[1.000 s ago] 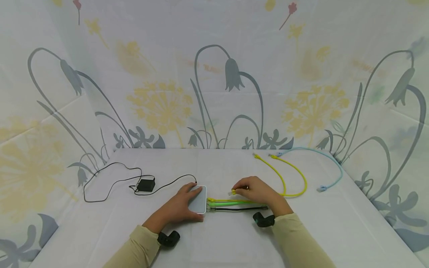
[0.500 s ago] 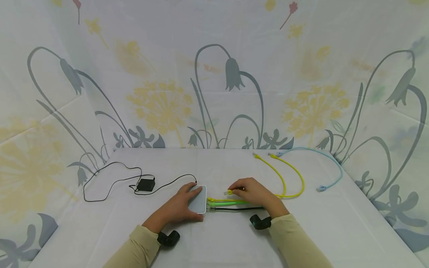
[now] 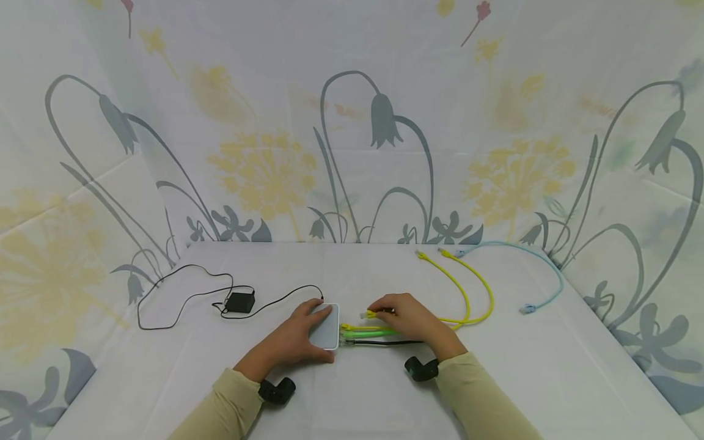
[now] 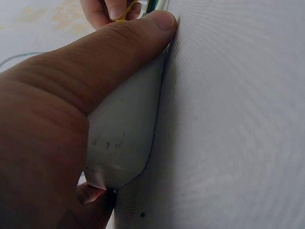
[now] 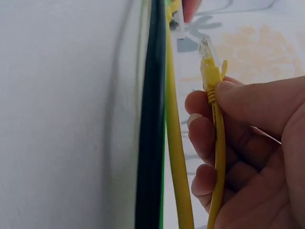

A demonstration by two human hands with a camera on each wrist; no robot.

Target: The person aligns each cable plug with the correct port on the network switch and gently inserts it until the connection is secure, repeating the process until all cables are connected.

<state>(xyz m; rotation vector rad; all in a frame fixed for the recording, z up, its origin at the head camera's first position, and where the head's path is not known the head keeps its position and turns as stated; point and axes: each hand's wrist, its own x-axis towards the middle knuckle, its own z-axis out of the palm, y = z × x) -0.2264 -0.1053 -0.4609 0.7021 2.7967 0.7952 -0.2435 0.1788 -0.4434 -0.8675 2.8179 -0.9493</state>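
In the head view's lower centre, the white box is gripped between thumb and fingers by the left hand; to its right, apart from it, the yellow plug is pinched by the right hand.

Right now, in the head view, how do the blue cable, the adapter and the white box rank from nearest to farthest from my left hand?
1. White box: nearest, gripped by the left hand.
2. Adapter: off to that hand's left.
3. Blue cable: farthest, well to the right.
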